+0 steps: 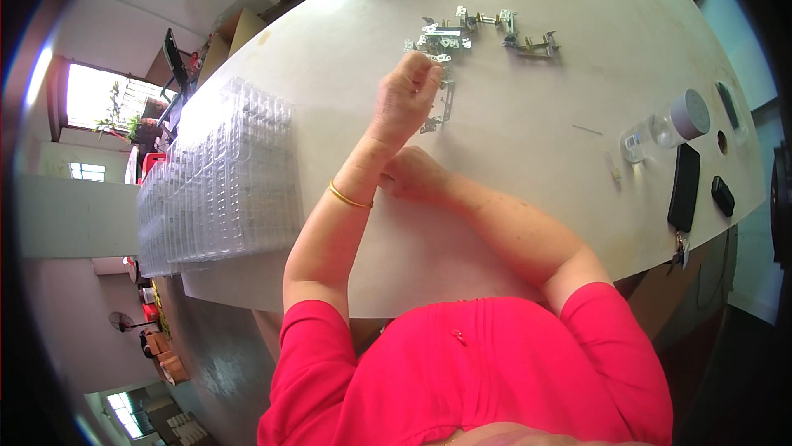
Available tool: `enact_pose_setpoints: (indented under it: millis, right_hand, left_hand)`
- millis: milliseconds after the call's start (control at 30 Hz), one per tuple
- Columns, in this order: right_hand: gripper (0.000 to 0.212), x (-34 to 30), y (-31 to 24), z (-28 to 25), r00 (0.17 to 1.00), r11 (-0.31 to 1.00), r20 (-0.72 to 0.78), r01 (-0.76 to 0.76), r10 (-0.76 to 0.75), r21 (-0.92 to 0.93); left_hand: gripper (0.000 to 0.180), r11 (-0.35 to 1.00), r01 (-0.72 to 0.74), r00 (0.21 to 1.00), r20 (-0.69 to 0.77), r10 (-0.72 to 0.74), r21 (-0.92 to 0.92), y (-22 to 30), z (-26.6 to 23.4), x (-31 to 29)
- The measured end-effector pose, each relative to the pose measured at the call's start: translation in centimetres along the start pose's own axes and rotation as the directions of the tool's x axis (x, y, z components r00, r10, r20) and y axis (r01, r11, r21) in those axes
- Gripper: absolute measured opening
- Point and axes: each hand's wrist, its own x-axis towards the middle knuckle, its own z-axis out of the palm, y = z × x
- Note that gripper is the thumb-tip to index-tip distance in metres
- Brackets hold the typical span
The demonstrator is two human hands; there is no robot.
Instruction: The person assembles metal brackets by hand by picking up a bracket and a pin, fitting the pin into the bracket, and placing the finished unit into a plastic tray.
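My left hand (406,98) is raised over the middle of the table, its fingers curled together. Just beyond it lies a cluster of small silvery stamped metal parts (445,33), and a flat slotted metal piece (449,103) is right beside its fingers. Close to my body, my right hand (417,175) is also closed, its fingertips partly hidden behind my left wrist. What either hand pinches, if anything, cannot be made out. Farther right, a chain of bracket-like metal pieces with brassy bars (532,48) extends from the cluster.
Stacked clear plastic trays (223,182) take up the table's left side. To the right are a clear bottle with a grey lid (656,136), a long black case (684,190), keys (678,250), a small black object (723,196) and a thin rod (586,129).
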Motion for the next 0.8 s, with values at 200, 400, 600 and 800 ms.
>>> enact_pose_setpoints:
  millis: [200,400,600,800]
  right_hand:
    - [0.013,0.0,-0.2,0.3,0.996,0.996,-0.072,0.053,-0.048,0.069]
    - [0.013,0.1,0.2,0.4,0.997,0.993,-0.035,0.075,-0.072,0.089]
    - [0.008,0.1,0.2,-1.0,0.996,0.845,0.074,-0.088,0.058,0.527]
    - [0.004,0.9,-0.5,-3.9,0.927,0.739,-0.241,-0.055,0.288,0.671]
  left_hand:
    - [0.013,0.909,0.18,0.973,-0.065,-0.22,-0.376,-3.0,-1.9,0.9]
    - [0.015,0.847,0.26,0.938,-0.089,-0.336,-0.464,-4.9,-3.7,0.0]
    - [0.014,0.777,0.282,0.894,-0.139,-0.426,-0.563,-6.1,-5.5,-0.6]
    - [0.014,0.735,0.26,0.867,-0.184,-0.463,-0.626,-7.3,-7.3,-2.3]
